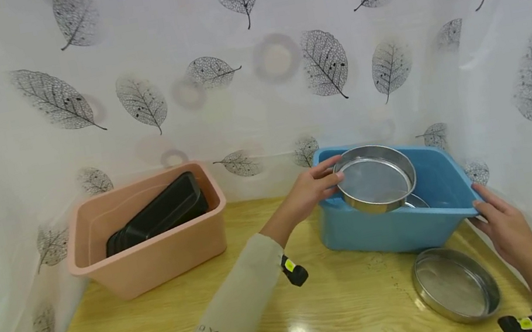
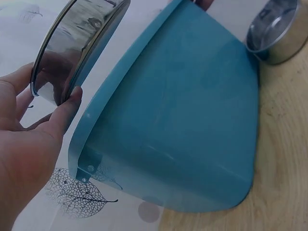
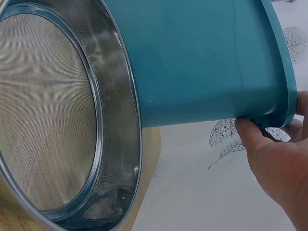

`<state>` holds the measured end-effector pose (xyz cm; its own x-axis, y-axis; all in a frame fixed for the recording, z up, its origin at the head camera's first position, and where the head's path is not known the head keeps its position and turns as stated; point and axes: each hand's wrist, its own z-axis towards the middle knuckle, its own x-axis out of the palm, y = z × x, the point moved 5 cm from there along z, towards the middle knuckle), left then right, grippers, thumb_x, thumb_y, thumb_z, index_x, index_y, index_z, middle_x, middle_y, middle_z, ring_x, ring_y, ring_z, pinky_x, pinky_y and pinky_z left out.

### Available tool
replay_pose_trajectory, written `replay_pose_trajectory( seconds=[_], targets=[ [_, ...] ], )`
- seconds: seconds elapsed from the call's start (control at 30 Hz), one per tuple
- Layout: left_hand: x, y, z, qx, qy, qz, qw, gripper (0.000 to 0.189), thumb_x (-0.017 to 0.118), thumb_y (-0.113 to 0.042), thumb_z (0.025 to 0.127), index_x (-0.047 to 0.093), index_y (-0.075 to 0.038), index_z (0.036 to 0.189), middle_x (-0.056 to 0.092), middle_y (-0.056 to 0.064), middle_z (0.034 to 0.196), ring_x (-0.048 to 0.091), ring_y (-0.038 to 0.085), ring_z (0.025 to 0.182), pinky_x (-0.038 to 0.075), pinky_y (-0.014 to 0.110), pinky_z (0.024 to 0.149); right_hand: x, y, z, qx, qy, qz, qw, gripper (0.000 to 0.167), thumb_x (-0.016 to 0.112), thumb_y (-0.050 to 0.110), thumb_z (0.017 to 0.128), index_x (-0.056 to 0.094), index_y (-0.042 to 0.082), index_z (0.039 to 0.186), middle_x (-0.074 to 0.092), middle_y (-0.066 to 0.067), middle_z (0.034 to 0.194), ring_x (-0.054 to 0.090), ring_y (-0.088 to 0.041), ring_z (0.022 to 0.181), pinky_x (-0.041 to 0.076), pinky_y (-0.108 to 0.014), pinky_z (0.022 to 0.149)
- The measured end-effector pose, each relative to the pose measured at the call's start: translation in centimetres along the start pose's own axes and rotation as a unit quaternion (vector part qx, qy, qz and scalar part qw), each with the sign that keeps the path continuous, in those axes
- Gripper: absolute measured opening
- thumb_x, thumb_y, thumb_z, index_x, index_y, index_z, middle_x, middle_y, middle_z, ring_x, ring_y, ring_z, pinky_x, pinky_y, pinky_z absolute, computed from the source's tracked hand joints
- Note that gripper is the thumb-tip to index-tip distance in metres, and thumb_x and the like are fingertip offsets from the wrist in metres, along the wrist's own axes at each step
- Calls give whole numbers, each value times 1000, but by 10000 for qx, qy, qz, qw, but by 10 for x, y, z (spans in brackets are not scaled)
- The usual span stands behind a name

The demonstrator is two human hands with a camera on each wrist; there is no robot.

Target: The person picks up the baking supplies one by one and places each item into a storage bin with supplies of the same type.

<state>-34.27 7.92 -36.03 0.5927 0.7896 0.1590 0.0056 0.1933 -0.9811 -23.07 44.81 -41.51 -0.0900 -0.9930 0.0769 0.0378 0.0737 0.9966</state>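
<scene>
Left hand pinches a sieve; right hand grips blue tub; sleeve lettering unclear.

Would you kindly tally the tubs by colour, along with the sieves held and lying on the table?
Pink tub: 1
Blue tub: 1
Held sieve, in the left hand: 1
Loose sieve, on the table: 1
Total: 4

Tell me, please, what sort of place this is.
Probably a curtained-off indoor workspace: white leaf-printed sheeting hangs behind a yellow wood-grain tabletop bearing a blue rectangular plastic tub.
</scene>
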Motion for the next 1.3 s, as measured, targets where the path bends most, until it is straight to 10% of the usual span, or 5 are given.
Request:
replay_pose_trajectory(
  seconds=[0.67, 1.03, 1.3],
  targets=[
    [3, 5, 54, -353, -173, 1265, 9912, 56, 68, -26, 98, 50, -29, 150, 41, 8, 159, 59, 19, 127, 50, 37, 106, -3, 1, 4, -136, 147, 75, 9998, 63, 50, 17, 107, 19, 19, 161, -7, 2, 170, -4, -24, 154, 52, -10, 85],
    [26, 7, 77, -276, 203, 1485, 9883, 56, 66, -17, 99, 49, -23, 152, 42, 13, 158, 63, 19, 120, 52, 33, 99, -7, 4, -1, -210, 239, 115, 9994, 61, 49, 13, 107, 21, 18, 161, -4, 1, 170, 30, -1, 145, 52, -12, 86],
    [49, 14, 89, -171, 532, 2126, 9755, 54, 64, -15, 100, 49, -16, 151, 44, 15, 156, 46, 23, 141, 52, 32, 97, -7, 6, -1, -239, 147, 53, 9996, 62, 49, 14, 107, 20, 15, 161, -3, 0, 170, 9, -17, 154, 52, -11, 85]
  ],
)
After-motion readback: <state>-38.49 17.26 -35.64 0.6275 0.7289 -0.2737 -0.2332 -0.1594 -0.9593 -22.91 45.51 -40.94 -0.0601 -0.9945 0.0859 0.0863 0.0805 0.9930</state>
